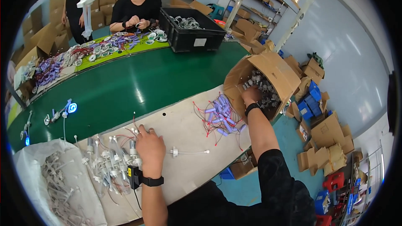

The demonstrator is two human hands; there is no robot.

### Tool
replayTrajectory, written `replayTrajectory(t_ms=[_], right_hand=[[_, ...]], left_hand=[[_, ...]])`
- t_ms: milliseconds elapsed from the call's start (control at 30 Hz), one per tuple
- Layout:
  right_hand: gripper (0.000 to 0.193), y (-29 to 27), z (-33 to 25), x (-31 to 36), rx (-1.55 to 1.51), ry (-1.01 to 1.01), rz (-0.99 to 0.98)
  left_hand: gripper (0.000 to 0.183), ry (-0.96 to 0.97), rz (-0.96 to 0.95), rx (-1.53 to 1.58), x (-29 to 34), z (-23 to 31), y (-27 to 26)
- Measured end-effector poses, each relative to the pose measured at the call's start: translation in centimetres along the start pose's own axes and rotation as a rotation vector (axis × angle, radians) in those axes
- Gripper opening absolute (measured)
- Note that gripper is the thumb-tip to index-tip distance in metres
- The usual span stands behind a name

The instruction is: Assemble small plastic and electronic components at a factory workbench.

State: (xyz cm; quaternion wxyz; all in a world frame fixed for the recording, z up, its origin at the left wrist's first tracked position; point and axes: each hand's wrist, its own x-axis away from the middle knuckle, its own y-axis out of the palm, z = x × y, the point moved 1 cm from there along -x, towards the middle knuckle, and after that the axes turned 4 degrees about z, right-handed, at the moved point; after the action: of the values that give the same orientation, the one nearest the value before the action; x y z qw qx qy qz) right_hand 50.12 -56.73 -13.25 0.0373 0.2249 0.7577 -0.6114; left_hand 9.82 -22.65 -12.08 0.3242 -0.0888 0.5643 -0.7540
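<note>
My left hand (pixel 151 146) rests palm down on the pale worktop, its slightly bent fingers apart. It lies against the right edge of a pile of small motors with white fittings, clear tubes and thin wires (pixel 109 159). Right beside it, a single white tube with a round fitting (pixel 188 152) lies on the board. My right hand (pixel 252 95) reaches into a tilted cardboard box (pixel 274 75) of small grey-and-white motor parts (pixel 264 87). Its fingers are hidden among the parts. Between my hands sits a heap of purple battery cells with red wires (pixel 222 115).
A white sack (pixel 37 159) of clear tubes stands at lower left. Assemblies with blue lights (pixel 72 108) lie on the green belt (pixel 142 79). Across it, a person (pixel 136 10) works beside a black crate (pixel 192 35) of cables. Cartons (pixel 328 132) crowd the right floor.
</note>
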Motion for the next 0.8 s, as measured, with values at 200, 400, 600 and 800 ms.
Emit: replayTrajectory(t_ms=[200,400,600,800], right_hand=[[0.035,-0.7,-1.4,0.2,0.007,-0.093,0.165],[0.021,-10.5,-8.0,7.5,-1.190,0.052,-0.270],[0.014,-13.3,-16.2,19.9,-1.962,0.073,-1.070],[0.030,-11.5,-19.4,26.1,-2.059,-0.226,-1.051]], left_hand=[[0.040,-0.015,-0.011,0.050,-0.4,-0.4,0.2],[0.039,-0.031,0.001,0.037,-0.8,-0.4,-0.1],[0.040,-0.048,0.065,-0.005,-0.1,-1.1,-0.7],[0.039,0.068,0.139,0.062,0.1,1.5,-1.4]])
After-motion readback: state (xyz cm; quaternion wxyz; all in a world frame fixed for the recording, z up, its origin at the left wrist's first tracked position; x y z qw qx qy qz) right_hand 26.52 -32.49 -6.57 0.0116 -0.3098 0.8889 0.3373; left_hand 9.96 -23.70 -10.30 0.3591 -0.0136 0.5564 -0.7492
